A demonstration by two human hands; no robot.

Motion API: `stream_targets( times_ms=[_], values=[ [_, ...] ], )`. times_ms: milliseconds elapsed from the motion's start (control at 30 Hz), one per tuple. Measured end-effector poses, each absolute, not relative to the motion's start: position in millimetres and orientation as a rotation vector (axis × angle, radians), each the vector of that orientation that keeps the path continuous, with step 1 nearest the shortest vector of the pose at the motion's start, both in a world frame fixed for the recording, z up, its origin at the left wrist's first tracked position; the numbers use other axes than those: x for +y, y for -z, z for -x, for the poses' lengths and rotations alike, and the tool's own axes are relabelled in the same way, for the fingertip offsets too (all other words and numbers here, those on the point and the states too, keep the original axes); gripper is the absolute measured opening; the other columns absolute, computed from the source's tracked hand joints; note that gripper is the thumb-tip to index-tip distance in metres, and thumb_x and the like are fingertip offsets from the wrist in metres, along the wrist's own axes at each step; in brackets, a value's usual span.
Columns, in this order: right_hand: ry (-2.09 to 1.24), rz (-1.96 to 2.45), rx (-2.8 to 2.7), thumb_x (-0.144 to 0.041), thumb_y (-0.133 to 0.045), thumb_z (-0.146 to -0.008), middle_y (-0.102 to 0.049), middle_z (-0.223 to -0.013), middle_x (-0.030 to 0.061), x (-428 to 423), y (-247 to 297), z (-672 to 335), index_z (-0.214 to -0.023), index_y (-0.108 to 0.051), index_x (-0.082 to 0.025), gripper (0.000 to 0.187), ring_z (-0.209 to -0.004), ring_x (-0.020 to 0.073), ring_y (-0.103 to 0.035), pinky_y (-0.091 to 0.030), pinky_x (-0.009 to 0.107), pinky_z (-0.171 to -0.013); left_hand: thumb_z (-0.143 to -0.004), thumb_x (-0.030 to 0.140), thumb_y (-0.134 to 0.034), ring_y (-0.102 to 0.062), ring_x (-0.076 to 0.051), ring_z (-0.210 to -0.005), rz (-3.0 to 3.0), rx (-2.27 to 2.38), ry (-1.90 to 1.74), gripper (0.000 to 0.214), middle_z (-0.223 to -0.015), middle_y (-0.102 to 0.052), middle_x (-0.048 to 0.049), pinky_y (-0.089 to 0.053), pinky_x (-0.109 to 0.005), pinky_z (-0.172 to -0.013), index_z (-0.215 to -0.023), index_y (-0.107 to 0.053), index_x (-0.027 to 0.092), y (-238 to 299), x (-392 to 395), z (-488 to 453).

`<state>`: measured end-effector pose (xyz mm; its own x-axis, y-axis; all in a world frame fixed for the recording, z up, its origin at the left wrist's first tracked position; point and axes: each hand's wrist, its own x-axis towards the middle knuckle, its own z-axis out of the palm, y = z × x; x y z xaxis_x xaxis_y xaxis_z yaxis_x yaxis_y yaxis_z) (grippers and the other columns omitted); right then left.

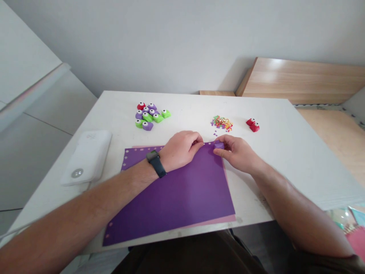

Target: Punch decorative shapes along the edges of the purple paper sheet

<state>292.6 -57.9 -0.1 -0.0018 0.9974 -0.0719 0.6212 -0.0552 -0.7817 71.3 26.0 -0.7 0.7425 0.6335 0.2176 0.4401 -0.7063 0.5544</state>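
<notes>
A purple sheet of paper (176, 190) lies before me, with small punched shapes along its top and left edges. Under it, a pink sheet (225, 220) peeks out. My left hand (184, 148), with a watch on the wrist, pinches the sheet's top edge right of the middle. Between the thumb and fingers of my right hand (235, 150) is a purple craft punch (219, 145), set on the sheet's top right corner. Whether its lever is pressed down is hidden by the fingers. Just beyond my right hand lies a pile of small colourful paper cutouts (222, 123).
Several red, purple and green craft punches (148, 116) are grouped at the back left of the white table (188, 106). Two red punches (253, 125) sit at the right. A white device with a round silver button (88, 156) lies at the left.
</notes>
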Motion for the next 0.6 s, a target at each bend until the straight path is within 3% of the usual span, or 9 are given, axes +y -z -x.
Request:
stream_targets(
  times_ms=[600],
  values=[
    [-0.807, 1.735, -1.722, -0.033, -0.068, -0.086, -0.073, -0.086, 0.0012, -59.3, -4.2, -289.4, -0.099, -0.070, -0.022, 0.017, -0.075, 0.0182, -0.062, -0.048, 0.033, -0.072, -0.098, 0.029, -0.053, -0.063, -0.020, -0.082, -2.465, 0.817, -0.563, 0.019, -0.087, -0.070, -0.0046, -0.045, -0.033, -0.074, -0.094, -0.068, 0.019, -0.5, 26.4, -72.5]
  ],
)
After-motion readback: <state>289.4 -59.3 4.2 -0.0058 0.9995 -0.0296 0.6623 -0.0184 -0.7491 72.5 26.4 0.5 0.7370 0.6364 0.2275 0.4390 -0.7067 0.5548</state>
